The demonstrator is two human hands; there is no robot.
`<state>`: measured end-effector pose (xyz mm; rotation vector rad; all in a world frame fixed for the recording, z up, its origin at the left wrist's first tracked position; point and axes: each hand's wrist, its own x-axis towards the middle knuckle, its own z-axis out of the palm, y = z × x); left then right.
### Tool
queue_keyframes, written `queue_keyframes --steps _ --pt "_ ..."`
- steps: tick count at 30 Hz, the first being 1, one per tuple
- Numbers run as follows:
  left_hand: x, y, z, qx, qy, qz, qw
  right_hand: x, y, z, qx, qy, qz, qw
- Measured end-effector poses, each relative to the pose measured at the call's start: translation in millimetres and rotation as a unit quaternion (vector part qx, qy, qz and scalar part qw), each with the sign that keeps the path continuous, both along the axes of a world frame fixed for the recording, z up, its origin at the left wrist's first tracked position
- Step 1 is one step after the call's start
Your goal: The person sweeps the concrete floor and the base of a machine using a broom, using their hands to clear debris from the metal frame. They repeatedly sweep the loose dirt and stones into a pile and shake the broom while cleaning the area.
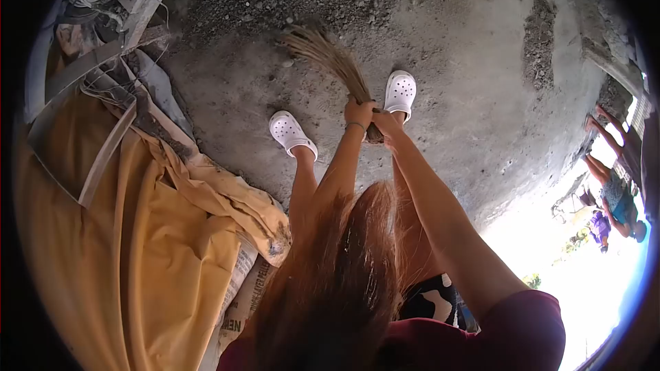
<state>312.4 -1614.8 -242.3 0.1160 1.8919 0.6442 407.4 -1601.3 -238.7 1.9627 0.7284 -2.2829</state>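
- Well, the broom is in the middle of the scene, held in two hands above the gray ground. Its near end is between the left white shoe and the right white shoe.
- The left hand is a little farther up the broom. Its fingers are curled snugly around the bunch.
- The right hand is close to the near end. Its fingers look bent around the broom too, but I can't see every fingertip.
- The broom looks like lots of thin, dry stalks in one bunch. It is probably light and easy to swing.
- Near the hands the stalks are packed tight, so that part should feel stiff. The far tips fan out to the left and should be bendy.
- It looks dry and rough, so I don't think it is slippery. One stalk alone might snap or slide out, but the whole bunch should be strong.
- The good place to hold is the tight near end, with both hands. Holding the fan would just squash it.
- The tips look blurry near the loose stones, so I can't say if they touch the ground.
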Motion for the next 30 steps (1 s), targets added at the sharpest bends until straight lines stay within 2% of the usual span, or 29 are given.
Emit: queue_keyframes --steps 1,2,3,5,7,8,9,10,11,12,13,14,16,17,18,19,20,21,22,24,27,28,29,30 --pt "2.9 13.5 32.0 0.008 -0.069 -0.024 0.997 13.9 4.0 24.3 -0.105 0.062 -0.112 0.986" --pt "4.3 14.4 55.2 0.027 -0.094 -0.047 0.994 7.9 5.9 60.4 -0.04 0.029 -0.12 0.992" --pt "-0.9 14.8 71.0 0.057 -0.113 -0.068 0.99 3.5 -2.7 76.5 -0.018 -0.014 -0.145 0.989" --pt "-21.7 -3.3 87.7 0.089 -0.095 -0.138 0.982 -34.5 -22.3 107.5 0.054 -0.027 -0.218 0.974" --pt "-67.7 -27.6 107.0 0.123 -0.078 -0.149 0.978 -88.2 -47.1 130.1 0.06 -0.05 -0.248 0.966" --pt "-97.1 -38.2 120.2 0.127 -0.062 -0.14 0.98 -113.6 -55.1 132.9 0.063 -0.014 -0.191 0.98" --pt "-123.8 -57.3 115.3 0.175 -0.04 -0.084 0.98 -137.6 -61.6 134.0 0.065 0.019 -0.13 0.989" --pt "-157.6 -62.2 133.1 0.116 -0.067 -0.016 0.991 -165.8 -58.2 139.4 0.045 0.043 -0.042 0.997" --pt "-182.2 -78.3 121.2 0.124 -0.058 0.082 0.987 -193.8 -50.6 141.3 0.029 0.065 0.046 0.996" --pt "-205.3 -78.7 128.9 0.096 -0.036 0.131 0.986 -218.0 -53.7 120.7 0.001 0.123 0.081 0.989" --pt "-224.5 -85.4 116.7 0.092 -0.008 0.176 0.98 -239.2 -56.7 94.1 -0.027 0.181 0.114 0.976" --pt "-238.2 -88.5 93.3 0.093 0.02 0.222 0.97 -255.5 -47.6 70.5 -0.021 0.175 0.172 0.969" --pt "-258.5 -76.9 32.8 0.089 -0.025 0.254 0.963 -281.4 -26.9 21.5 -0.01 0.16 0.291 0.943" --pt "-268.5 -67.6 6.2 0.082 -0.049 0.267 0.959 -279.5 -19.1 -5.9 0.005 0.191 0.213 0.958" --pt "-266.8 -39.7 -3.4 0.053 -0.035 0.201 0.977 -279.3 -24.8 -49.9 0.024 0.153 0.1 0.983" --pt "-254.3 -11.0 -10.7 0.018 -0.022 0.133 0.991 -266.3 -16.6 -66.1 -0.003 0.151 -0.002 0.989" --pt "-242.4 1.9 -32.6 0.025 0.037 -0.014 0.999 -247.1 -12.4 -75.3 -0.036 0.147 -0.104 0.983" --pt "-222.9 0.7 -66.0 0.049 0.098 -0.108 0.988 -224.5 -9.7 -64.6 -0.047 0.152 -0.168 0.973" --pt "-197.2 3.7 -54.7 0.039 0.135 -0.152 0.978 -202.2 -12.8 -50.9 -0.052 0.157 -0.227 0.96" --pt "-170.3 -10.2 -44.3 0.082 0.098 -0.226 0.966 -181.6 -52.3 -70.1 0.027 0.15 -0.326 0.933" --pt "-169.0 -42.3 -37.4 0.173 0.053 -0.315 0.932 -183.6 -94.4 -55.7 0.115 0.14 -0.384 0.905" --pt "-179.7 -45.6 -27.5 0.206 0.06 -0.338 0.917 -192.2 -112.4 -67.2 0.14 0.153 -0.388 0.898" --pt "-194.0 -52.5 -22.4 0.239 0.067 -0.361 0.899 -203.6 -119.3 -67.0 0.141 0.146 -0.352 0.914" --pt "-207.5 -64.0 -30.2 0.282 0.102 -0.349 0.888 -224.1 -127.1 -74.1 0.167 0.159 -0.376 0.898"
